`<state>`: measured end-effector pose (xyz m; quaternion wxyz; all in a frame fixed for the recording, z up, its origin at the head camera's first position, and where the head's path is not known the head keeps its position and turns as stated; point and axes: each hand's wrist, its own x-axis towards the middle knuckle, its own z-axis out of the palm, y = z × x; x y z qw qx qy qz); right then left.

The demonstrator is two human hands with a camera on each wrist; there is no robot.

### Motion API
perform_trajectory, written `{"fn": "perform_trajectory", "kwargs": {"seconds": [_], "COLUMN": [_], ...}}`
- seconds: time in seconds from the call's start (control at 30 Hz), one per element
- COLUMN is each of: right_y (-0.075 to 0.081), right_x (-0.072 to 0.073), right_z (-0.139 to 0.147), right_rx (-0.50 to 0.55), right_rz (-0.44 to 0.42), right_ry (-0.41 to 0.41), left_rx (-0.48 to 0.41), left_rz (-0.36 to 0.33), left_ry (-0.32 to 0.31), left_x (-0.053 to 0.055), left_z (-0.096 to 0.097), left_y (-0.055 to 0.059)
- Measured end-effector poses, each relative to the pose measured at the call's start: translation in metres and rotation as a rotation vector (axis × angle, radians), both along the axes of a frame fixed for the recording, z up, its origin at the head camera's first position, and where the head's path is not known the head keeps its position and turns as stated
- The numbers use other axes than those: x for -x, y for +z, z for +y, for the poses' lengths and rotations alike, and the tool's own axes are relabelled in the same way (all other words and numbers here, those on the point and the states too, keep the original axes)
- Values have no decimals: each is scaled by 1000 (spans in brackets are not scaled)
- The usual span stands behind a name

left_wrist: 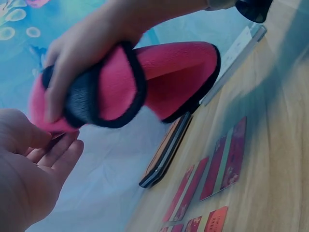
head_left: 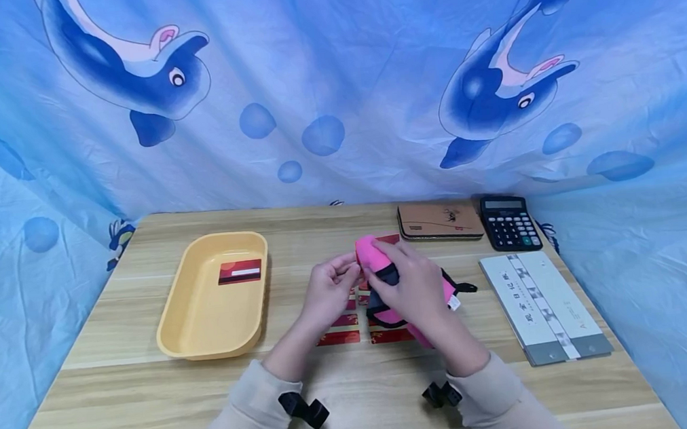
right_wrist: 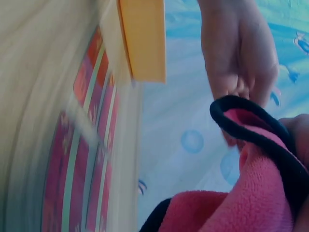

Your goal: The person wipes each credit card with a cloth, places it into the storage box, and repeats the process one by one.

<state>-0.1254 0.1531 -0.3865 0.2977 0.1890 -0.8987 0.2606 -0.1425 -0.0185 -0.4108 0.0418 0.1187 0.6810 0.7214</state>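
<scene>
A pink cleaning cloth (head_left: 371,253) with black edging, a dark grey patch and a hanging loop is bunched in my right hand (head_left: 409,280), whose fingers wrap its folded end. My left hand (head_left: 330,290) meets that end from the left, thumb and fingers pinching a thin dark red card (left_wrist: 57,138), mostly hidden by the fingers and cloth. In the left wrist view the cloth's loose end hangs open above the table. Below both hands, several red cards (head_left: 339,338) with pale stripes lie in rows, partly covered by the hands and cloth.
To the left stands a yellow tray (head_left: 171,318) with one red card (head_left: 239,272) inside. At the back right are a brown zip wallet (head_left: 440,221) and a black calculator (head_left: 510,224). A pale notebook (head_left: 544,306) lies near the table's right edge. Blue curtains surround the table.
</scene>
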Motion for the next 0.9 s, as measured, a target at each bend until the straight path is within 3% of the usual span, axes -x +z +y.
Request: {"fn": "perform_trajectory", "kwargs": {"seconds": [0.13, 0.3, 0.5, 0.67, 0.9], "right_y": [-1, -3, -4, -4, -9], "right_x": [-4, -5, -2, 0, 4], "right_z": [-9, -7, 4, 18, 34], "right_rx": [10, 26, 44, 44, 57], "right_rz": [-6, 30, 25, -15, -40], "right_ry": [55, 9, -52, -109, -152], "left_rx": [62, 49, -26, -25, -17], "left_rz": [40, 46, 1, -42, -120], "left_ry": [23, 38, 20, 15, 71], "left_x": [-2, -4, -3, -4, -1], "left_z": [2, 2, -3, -11, -21], "left_y": [-2, -2, -2, 0, -1]}}
